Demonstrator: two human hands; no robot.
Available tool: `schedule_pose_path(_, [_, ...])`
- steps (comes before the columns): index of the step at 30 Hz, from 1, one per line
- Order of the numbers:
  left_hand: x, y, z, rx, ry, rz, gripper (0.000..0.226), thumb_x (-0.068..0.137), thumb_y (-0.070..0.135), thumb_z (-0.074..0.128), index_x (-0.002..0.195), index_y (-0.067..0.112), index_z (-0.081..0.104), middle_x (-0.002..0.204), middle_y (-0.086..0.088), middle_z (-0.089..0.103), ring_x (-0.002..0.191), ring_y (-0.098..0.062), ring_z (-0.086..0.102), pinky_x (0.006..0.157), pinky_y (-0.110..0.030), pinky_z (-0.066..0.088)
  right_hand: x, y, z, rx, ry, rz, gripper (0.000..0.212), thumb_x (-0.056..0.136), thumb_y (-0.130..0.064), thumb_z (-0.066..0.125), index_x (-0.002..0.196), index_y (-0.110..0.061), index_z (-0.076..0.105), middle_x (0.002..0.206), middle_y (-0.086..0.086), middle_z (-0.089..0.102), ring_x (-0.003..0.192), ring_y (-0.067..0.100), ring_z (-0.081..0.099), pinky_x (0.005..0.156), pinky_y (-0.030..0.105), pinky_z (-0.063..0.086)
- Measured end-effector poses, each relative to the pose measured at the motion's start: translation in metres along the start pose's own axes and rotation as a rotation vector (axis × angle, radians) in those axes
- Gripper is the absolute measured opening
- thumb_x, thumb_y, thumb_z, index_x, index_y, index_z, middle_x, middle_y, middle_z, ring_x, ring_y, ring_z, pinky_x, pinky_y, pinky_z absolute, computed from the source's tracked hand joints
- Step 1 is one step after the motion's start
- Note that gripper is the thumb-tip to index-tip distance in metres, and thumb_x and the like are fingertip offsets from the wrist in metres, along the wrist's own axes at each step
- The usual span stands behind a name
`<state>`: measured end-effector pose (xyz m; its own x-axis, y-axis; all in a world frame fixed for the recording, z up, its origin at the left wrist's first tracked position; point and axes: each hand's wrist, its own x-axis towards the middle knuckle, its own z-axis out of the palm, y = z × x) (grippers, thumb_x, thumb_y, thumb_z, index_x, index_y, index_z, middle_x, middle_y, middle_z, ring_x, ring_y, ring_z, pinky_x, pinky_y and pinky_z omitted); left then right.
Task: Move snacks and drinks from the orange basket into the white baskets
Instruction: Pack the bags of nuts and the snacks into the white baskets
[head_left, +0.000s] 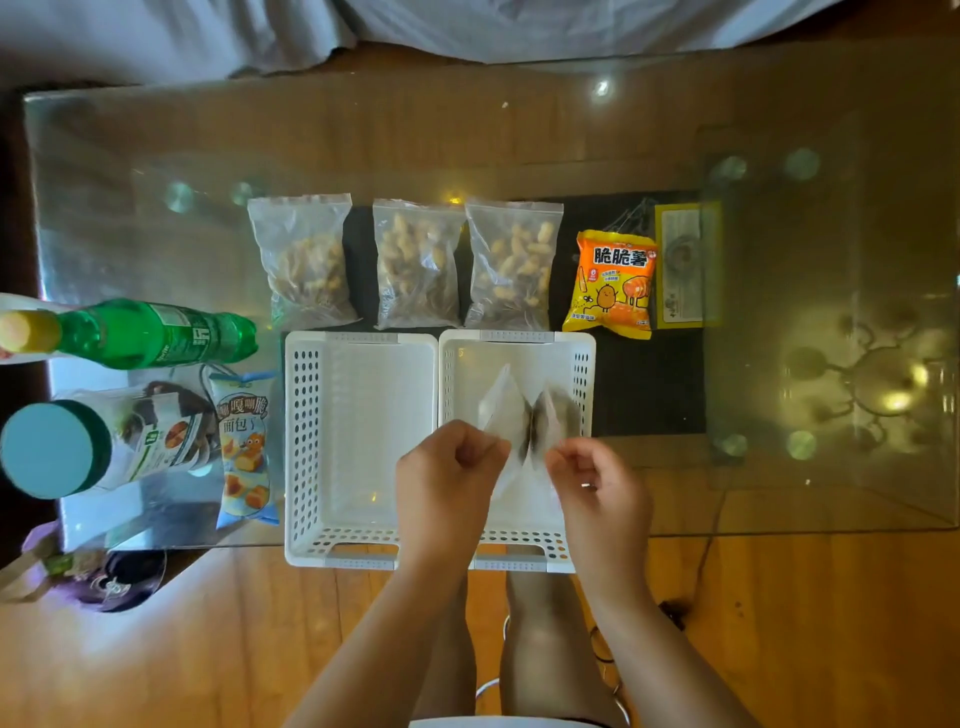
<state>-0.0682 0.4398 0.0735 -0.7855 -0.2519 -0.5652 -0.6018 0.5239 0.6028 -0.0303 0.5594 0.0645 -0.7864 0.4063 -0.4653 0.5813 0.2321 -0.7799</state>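
Observation:
Two white perforated baskets stand side by side at the table's near edge, the left basket (301, 441) and the right basket (584, 364). Both look bare inside. My left hand (447, 467) and my right hand (597, 483) each pinch a side of one clear plastic bag (511, 415), blurred, held above the right basket. Its contents are hard to make out. Behind the baskets lie three clear bags of peanuts (415, 265) in a row and an orange snack packet (613, 283). No orange basket is in view.
At the left of the glass table (519, 145) are a green bottle (150, 332) on its side, a jar with a teal lid (78, 447) and a blue bread-snack packet (244, 447). A yellow flat packet (683, 265) lies right of the orange one. Wooden floor and my legs are below.

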Motion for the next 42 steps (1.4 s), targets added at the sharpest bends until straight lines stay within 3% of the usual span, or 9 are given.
schedule_pose_path(5, [0.005, -0.011, 0.010, 0.107, -0.114, -0.081, 0.025, 0.080, 0.029, 0.071, 0.103, 0.019, 0.067, 0.094, 0.006, 0.063, 0.077, -0.007, 0.053, 0.062, -0.009, 0.037, 0.017, 0.021, -0.001, -0.082, 0.066, 0.142, 0.033, 0.078, -0.024, 0.072, 0.107, -0.018, 0.057, 0.101, 0.000, 0.061, 0.089, 0.018, 0.058, 0.071, 0.028, 0.051])
schedule_pose_path(12, [0.015, -0.002, 0.006, 0.013, -0.132, -0.076, 0.021, 0.085, 0.021, 0.065, 0.065, 0.017, 0.066, 0.062, -0.017, 0.061, 0.061, -0.020, 0.047, 0.061, -0.030, 0.045, 0.024, 0.012, -0.006, -0.053, -0.031, 0.076, 0.009, 0.086, -0.018, 0.062, 0.092, -0.015, 0.068, 0.085, -0.005, 0.068, 0.084, 0.017, 0.066, 0.067, 0.025, 0.051])
schedule_pose_path(15, [0.009, 0.001, 0.003, 0.035, -0.160, -0.005, 0.016, 0.084, 0.023, 0.067, 0.072, 0.013, 0.073, 0.061, -0.001, 0.062, 0.056, -0.017, 0.054, 0.060, -0.025, 0.046, 0.013, 0.003, -0.012, 0.056, -0.006, 0.039, 0.010, 0.082, -0.027, 0.062, 0.081, -0.037, 0.059, 0.081, -0.015, 0.067, 0.078, 0.009, 0.065, 0.061, 0.018, 0.051])
schedule_pose_path(20, [0.023, -0.006, 0.003, 0.195, -0.136, -0.010, 0.041, 0.079, 0.025, 0.072, 0.118, 0.018, 0.063, 0.106, 0.005, 0.062, 0.092, -0.013, 0.058, 0.074, -0.018, 0.037, 0.022, 0.010, -0.006, -0.098, -0.024, 0.084, 0.029, 0.076, -0.020, 0.072, 0.095, -0.027, 0.051, 0.097, -0.007, 0.056, 0.088, 0.010, 0.055, 0.071, 0.025, 0.050])
schedule_pose_path(23, [0.034, -0.003, 0.004, 0.201, -0.156, -0.030, 0.009, 0.085, 0.023, 0.064, 0.088, 0.018, 0.072, 0.076, 0.004, 0.063, 0.075, -0.021, 0.056, 0.063, -0.016, 0.036, 0.041, 0.013, 0.003, -0.132, -0.095, 0.145, 0.033, 0.077, -0.022, 0.071, 0.107, -0.022, 0.055, 0.104, -0.007, 0.054, 0.091, 0.008, 0.055, 0.076, 0.028, 0.050])
schedule_pose_path(25, [0.040, -0.001, 0.002, 0.252, -0.182, -0.004, 0.029, 0.089, 0.024, 0.058, 0.067, 0.007, 0.066, 0.053, -0.003, 0.051, 0.059, -0.027, 0.044, 0.053, -0.025, 0.034, 0.048, 0.015, 0.008, -0.172, -0.139, 0.164, 0.026, 0.083, -0.021, 0.064, 0.108, -0.015, 0.057, 0.105, -0.001, 0.060, 0.093, 0.015, 0.058, 0.078, 0.036, 0.052])
schedule_pose_path(28, [0.044, 0.007, -0.003, 0.303, -0.257, 0.096, 0.027, 0.091, 0.024, 0.057, 0.080, 0.003, 0.072, 0.064, -0.016, 0.064, 0.065, -0.033, 0.056, 0.058, -0.034, 0.044, 0.046, 0.016, 0.007, -0.192, -0.125, 0.109, 0.016, 0.091, -0.019, 0.053, 0.098, -0.007, 0.061, 0.100, 0.008, 0.067, 0.091, 0.024, 0.063, 0.073, 0.036, 0.053])
schedule_pose_path(32, [0.046, 0.023, -0.011, 0.442, -0.301, 0.320, 0.024, 0.092, 0.023, 0.056, 0.080, 0.011, 0.073, 0.056, 0.008, 0.052, 0.058, -0.021, 0.054, 0.053, -0.022, 0.032, 0.021, 0.012, -0.004, -0.299, -0.055, -0.025, 0.019, 0.091, -0.020, 0.054, 0.094, -0.007, 0.067, 0.091, 0.007, 0.071, 0.076, 0.016, 0.064, 0.059, 0.019, 0.046])
schedule_pose_path(42, [0.100, 0.069, -0.006, 0.979, -0.600, 0.607, 0.026, 0.094, 0.025, 0.052, 0.118, 0.025, 0.065, 0.116, 0.000, 0.067, 0.102, -0.020, 0.063, 0.092, -0.036, 0.051, 0.000, -0.016, -0.002, -0.667, -0.198, -0.408, 0.013, 0.068, -0.007, 0.078, 0.078, -0.013, 0.072, 0.064, 0.002, 0.071, 0.049, 0.017, 0.065, 0.044, 0.027, 0.055])
